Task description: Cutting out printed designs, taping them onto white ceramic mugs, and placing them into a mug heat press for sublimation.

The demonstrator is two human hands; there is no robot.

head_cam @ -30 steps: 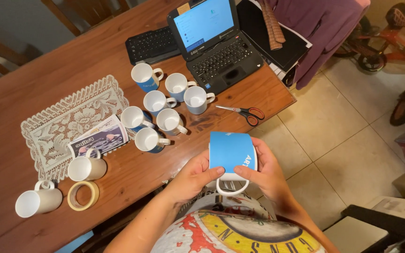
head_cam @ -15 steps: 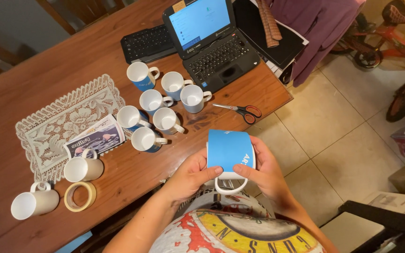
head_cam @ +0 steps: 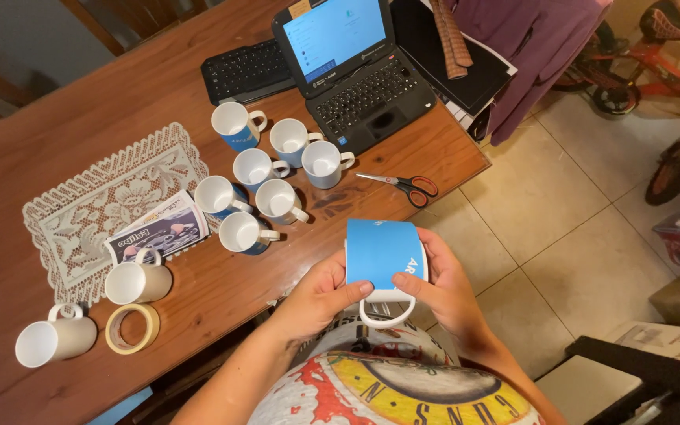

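I hold a white mug (head_cam: 383, 260) wrapped in a blue printed sheet, just off the near edge of the wooden table (head_cam: 120, 102), its handle pointing toward me. My left hand (head_cam: 320, 295) grips its left side with the thumb on the blue wrap. My right hand (head_cam: 442, 283) cups the right side, fingers pressing the sheet's edge. Several mugs with blue wraps (head_cam: 265, 169) stand grouped on the table ahead. Two plain white mugs (head_cam: 137, 282) (head_cam: 55, 340) sit at the left.
A roll of tape (head_cam: 131, 328) lies between the plain mugs. Printed sheets (head_cam: 159, 232) rest on a lace doily (head_cam: 96, 205). Scissors (head_cam: 403, 183), an open laptop (head_cam: 352, 67) and a keyboard (head_cam: 245, 71) lie further back. Bicycles (head_cam: 655, 55) stand on the tiled floor at right.
The view has shifted slightly. Both hands keep hold of the blue-wrapped mug in about the same place; the table things have not moved.
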